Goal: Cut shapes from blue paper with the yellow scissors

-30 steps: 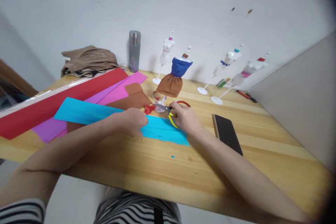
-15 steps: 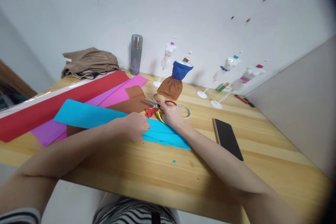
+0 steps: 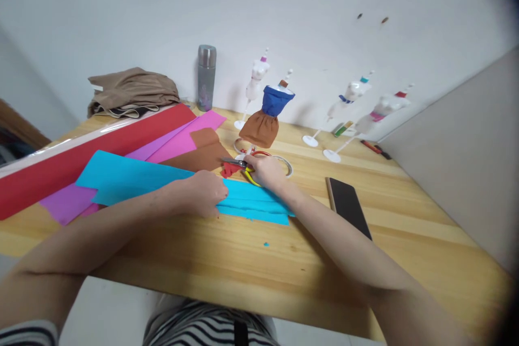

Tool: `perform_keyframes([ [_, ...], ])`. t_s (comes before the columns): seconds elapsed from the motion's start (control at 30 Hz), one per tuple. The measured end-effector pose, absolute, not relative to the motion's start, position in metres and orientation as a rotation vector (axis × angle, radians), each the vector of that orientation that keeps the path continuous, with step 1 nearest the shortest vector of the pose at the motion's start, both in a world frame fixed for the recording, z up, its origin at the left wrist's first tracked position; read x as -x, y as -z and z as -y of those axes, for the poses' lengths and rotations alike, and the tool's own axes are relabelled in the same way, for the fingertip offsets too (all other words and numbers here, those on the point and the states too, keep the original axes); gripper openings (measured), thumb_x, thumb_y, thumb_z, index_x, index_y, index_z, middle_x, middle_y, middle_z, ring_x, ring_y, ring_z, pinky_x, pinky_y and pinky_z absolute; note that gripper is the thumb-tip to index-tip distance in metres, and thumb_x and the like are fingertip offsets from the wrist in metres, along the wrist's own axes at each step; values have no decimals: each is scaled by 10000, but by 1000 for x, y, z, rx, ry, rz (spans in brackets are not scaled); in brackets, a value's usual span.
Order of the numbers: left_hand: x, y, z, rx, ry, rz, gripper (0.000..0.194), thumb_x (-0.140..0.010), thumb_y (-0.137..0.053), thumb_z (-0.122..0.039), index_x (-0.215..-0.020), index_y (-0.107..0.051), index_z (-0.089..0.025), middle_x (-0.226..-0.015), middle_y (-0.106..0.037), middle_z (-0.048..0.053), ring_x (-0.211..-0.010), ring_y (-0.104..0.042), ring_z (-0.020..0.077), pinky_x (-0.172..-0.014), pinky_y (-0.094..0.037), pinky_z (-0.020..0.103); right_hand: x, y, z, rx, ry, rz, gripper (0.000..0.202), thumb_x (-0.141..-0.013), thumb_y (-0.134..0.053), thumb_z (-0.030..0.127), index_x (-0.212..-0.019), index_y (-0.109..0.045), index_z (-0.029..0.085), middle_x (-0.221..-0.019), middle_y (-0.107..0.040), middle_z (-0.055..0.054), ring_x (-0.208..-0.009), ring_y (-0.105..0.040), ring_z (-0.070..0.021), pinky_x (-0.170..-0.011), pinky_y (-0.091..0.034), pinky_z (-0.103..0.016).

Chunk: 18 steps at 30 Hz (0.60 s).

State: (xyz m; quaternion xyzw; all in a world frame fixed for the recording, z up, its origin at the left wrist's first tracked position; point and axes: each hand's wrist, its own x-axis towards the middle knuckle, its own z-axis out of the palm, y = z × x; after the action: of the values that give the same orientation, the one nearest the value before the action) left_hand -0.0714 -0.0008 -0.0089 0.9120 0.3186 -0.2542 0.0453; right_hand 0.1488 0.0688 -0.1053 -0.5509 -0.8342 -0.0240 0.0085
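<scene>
A long strip of bright blue crepe paper (image 3: 133,171) lies across the table under both arms, with folded layers at its right end. My left hand (image 3: 205,193) is closed on the strip near its middle; the fingertips are partly hidden. In my right hand (image 3: 266,172) are scissors (image 3: 235,161) with red and yellow handles, their blades pointing left above the table. A crumpled red scrap (image 3: 230,171) sits just under the blades. Brown paper (image 3: 208,150) is spread behind the blue strip.
Pink paper (image 3: 178,146) and a red roll (image 3: 101,142) lie at left. Behind stand a flask (image 3: 206,78), several small mannequins, one in a blue and brown dress (image 3: 259,128). A tape roll (image 3: 287,165) and phone (image 3: 348,206) are near my right arm.
The scissors have turned a little, so their blades point more levelly to the left. My left hand stays on the blue paper. The whole view has shifted slightly.
</scene>
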Motion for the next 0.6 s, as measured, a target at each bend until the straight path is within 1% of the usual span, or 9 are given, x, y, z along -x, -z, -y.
perform_keyframes([
  [0.13,73,12,-1,-2798,755,-961,251,-1002,-660,-257,-1113,-820,-97,-1155,-829,203,-1081,-804,369,-778,-573,395,-164,106,-72,1712,62,2621,341,-1066,-588,349,-1319,-790,242,-1145,-842,-146,-1034,-774,-286,-757,-460,-314],
  [0.3,73,13,-2,-2809,782,-962,255,-1004,-661,-260,-1115,-821,-94,-1118,-828,206,-1059,-805,374,-750,-560,387,-191,109,-76,1687,55,2615,299,-1016,-640,310,-1216,-825,188,-1088,-840,-159,-972,-761,-282,-753,-448,-315],
  [0.4,73,12,-2,-2807,784,-947,260,-1009,-662,-265,-1124,-820,-94,-1125,-828,204,-1069,-804,371,-759,-558,387,-203,110,-77,1647,34,2590,300,-988,-646,281,-1180,-839,156,-1069,-839,-173,-941,-757,-281,-757,-454,-317],
  [0.6,71,10,-2,-2785,813,-966,267,-1001,-686,-283,-1141,-817,-98,-1131,-827,210,-1065,-802,378,-773,-570,398,-210,117,-77,1543,-43,2500,287,-944,-665,281,-1132,-854,175,-1026,-843,-155,-882,-741,-264,-724,-445,-305],
])
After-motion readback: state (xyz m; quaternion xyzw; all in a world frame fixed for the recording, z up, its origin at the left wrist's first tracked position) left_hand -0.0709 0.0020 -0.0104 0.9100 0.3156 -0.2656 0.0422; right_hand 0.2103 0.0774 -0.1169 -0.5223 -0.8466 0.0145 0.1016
